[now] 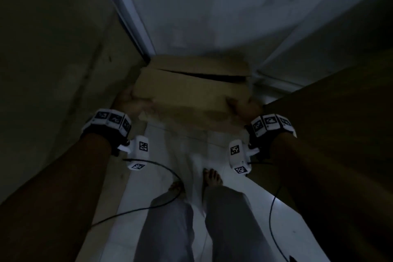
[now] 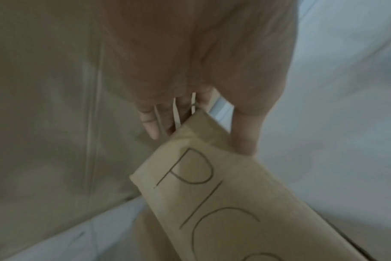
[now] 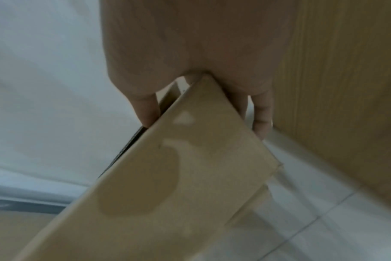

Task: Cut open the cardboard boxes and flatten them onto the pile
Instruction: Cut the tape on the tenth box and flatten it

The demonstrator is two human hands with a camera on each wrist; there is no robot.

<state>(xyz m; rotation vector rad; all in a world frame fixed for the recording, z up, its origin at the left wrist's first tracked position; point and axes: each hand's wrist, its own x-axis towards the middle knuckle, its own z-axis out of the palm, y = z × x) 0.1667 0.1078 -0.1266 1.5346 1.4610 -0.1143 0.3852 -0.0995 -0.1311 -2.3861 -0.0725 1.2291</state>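
Gripping flattened box [image 1: 191, 93] at both ends, left hand [image 1: 133, 102] & right hand [image 1: 244, 107], thumbs w/ fingers pinching cardboard; held level, prob. to drop flat onto pile [image 1: 204, 64].

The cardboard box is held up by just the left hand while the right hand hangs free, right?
Not quite. Both hands hold the cardboard box: the left hand grips one end and the right hand grips the other. The head view shows both, and the right wrist view shows fingers and thumb around the box's edge.
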